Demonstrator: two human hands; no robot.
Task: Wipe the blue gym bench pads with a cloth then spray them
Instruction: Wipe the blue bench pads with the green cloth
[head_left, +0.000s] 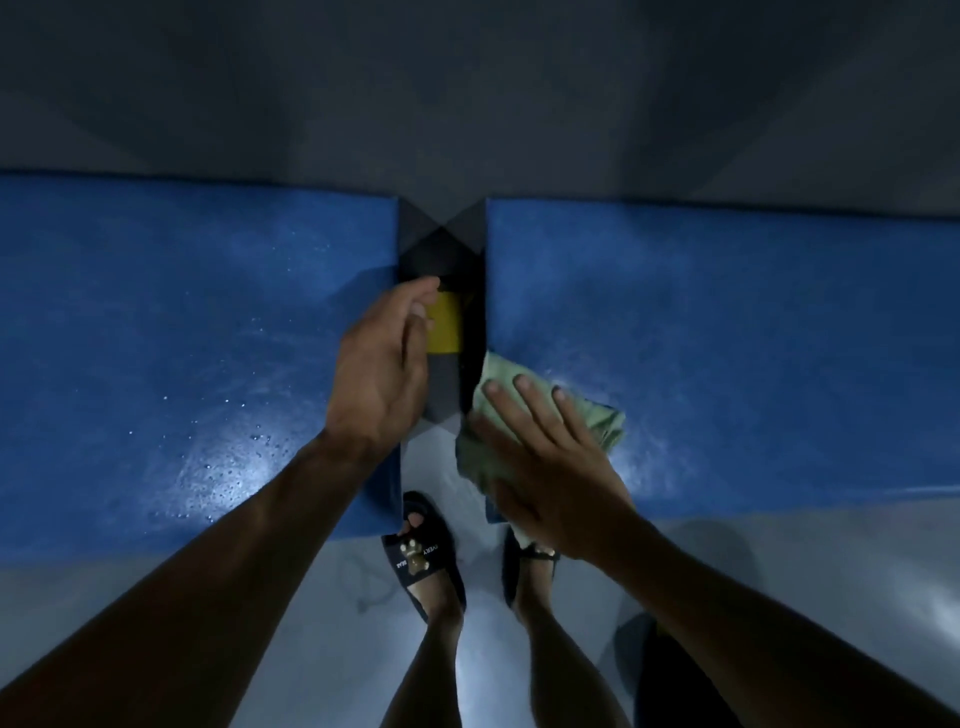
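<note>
- Two blue pads, the left pad (182, 338) and the right pad (753, 338), made the surface, droplets on the left one, over a grey floor (311, 597).
- The right hand (550, 467) pressed flat, fingers straight, on one green cloth (602, 421) at the right pad's near corner.
- The left hand (382, 364) curled loosely beside one yellow part (445, 322) in the gap; whether it gripped it, I cannot tell.

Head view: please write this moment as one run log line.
right hand flat on green cloth, right blue bench pad | left hand holds nothing, beside yellow part
</note>
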